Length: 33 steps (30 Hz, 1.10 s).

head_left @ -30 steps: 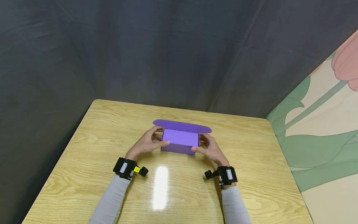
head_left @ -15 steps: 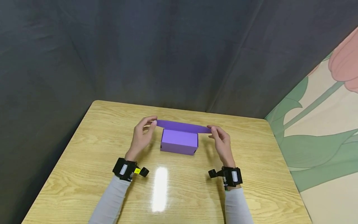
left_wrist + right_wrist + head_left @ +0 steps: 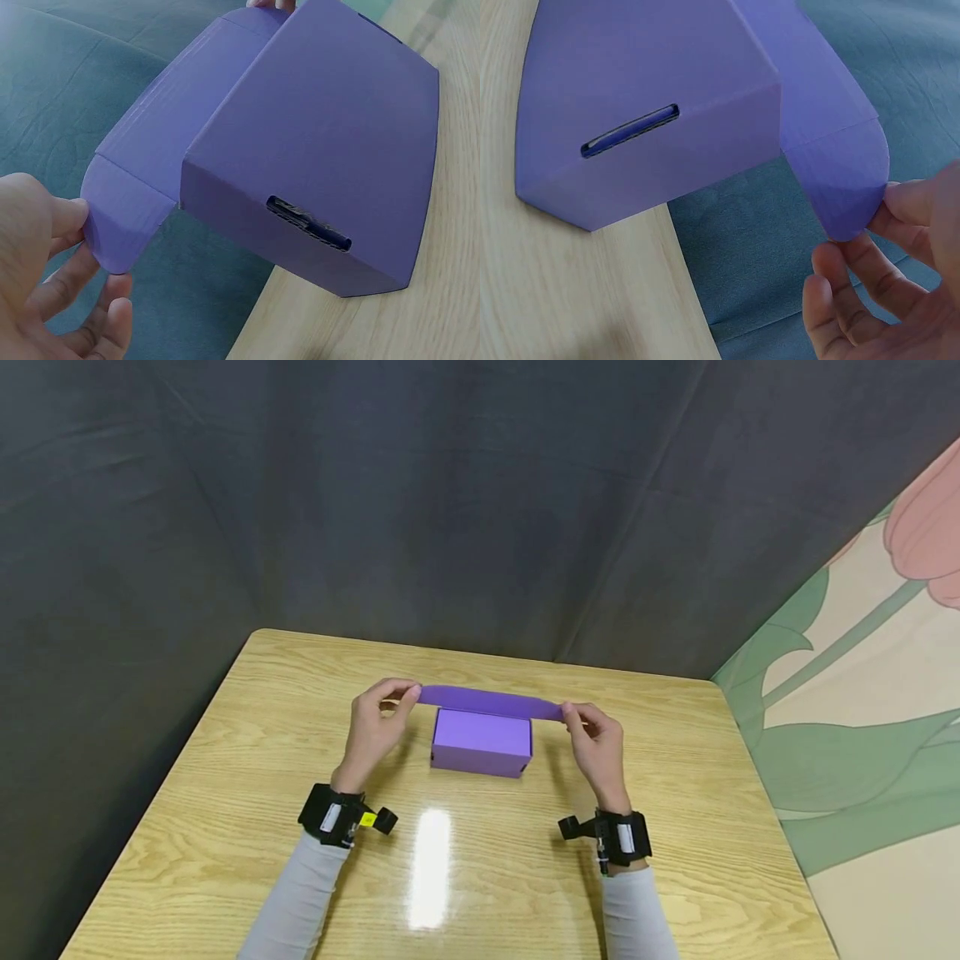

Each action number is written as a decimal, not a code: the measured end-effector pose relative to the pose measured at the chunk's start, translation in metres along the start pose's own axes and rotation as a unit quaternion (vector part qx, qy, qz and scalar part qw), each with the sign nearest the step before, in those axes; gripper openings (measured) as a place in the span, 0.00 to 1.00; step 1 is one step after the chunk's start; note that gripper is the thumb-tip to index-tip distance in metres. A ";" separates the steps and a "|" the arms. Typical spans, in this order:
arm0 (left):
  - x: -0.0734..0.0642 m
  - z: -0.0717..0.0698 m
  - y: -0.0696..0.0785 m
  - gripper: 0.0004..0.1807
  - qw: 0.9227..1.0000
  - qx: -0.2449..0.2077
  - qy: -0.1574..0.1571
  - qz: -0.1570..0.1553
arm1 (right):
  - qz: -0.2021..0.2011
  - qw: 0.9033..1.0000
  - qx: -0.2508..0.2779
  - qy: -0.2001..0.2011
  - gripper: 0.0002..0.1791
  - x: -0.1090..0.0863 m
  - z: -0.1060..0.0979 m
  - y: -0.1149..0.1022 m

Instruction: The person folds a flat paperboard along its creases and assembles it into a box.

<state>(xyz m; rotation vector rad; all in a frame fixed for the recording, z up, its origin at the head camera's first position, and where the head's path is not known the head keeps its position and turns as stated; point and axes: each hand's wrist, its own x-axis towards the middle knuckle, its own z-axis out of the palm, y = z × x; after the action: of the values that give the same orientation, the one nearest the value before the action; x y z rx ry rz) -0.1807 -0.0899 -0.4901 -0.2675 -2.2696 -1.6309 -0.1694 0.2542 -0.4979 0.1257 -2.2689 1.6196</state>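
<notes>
A purple cardboard box [image 3: 482, 743] stands on the wooden table, its long flap [image 3: 487, 702] raised along the far upper edge. My left hand [image 3: 375, 722] pinches the flap's left end between thumb and fingers. At the opposite end, my right hand [image 3: 597, 743] pinches the flap in the same way. The left wrist view shows a rounded side tab [image 3: 124, 214] at the left fingertips, creased where it joins the flap. Another rounded tab [image 3: 840, 180] sits between the right thumb and fingers in the right wrist view. Slots [image 3: 309, 223] show at the box's lower corners.
The wooden table [image 3: 262, 760] reaches back to a dark curtain [image 3: 450, 510]. A flower-patterned cloth [image 3: 862, 693] hangs along the right side. Each wrist wears a black camera mount [image 3: 330, 814].
Both hands have left the box's sides and moved outward and up to the flap's ends. They now pinch those ends, and the flap sits slightly lower than half a second ago.
</notes>
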 end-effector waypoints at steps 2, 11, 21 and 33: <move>0.000 -0.003 0.002 0.09 1.000 0.005 -0.009 -0.006 | 0.003 1.000 0.006 -0.008 0.12 0.000 -0.002 0.000; -0.001 -0.012 0.010 0.10 0.999 0.031 -0.039 -0.017 | 0.031 0.998 0.024 -0.043 0.11 0.000 -0.008 -0.010; 0.000 -0.016 0.013 0.10 0.997 0.039 -0.057 -0.021 | 0.024 0.998 0.017 -0.061 0.10 -0.003 -0.011 -0.040; 0.000 -0.017 0.012 0.10 0.996 0.046 -0.076 -0.017 | 0.016 0.994 0.022 -0.102 0.11 0.000 -0.015 -0.008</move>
<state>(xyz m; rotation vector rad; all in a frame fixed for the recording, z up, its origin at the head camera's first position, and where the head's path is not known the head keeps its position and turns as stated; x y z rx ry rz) -0.1742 -0.1025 -0.4745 -0.3421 -2.4675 -1.5649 -0.1641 0.2655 -0.4861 0.2785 -2.3970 1.7442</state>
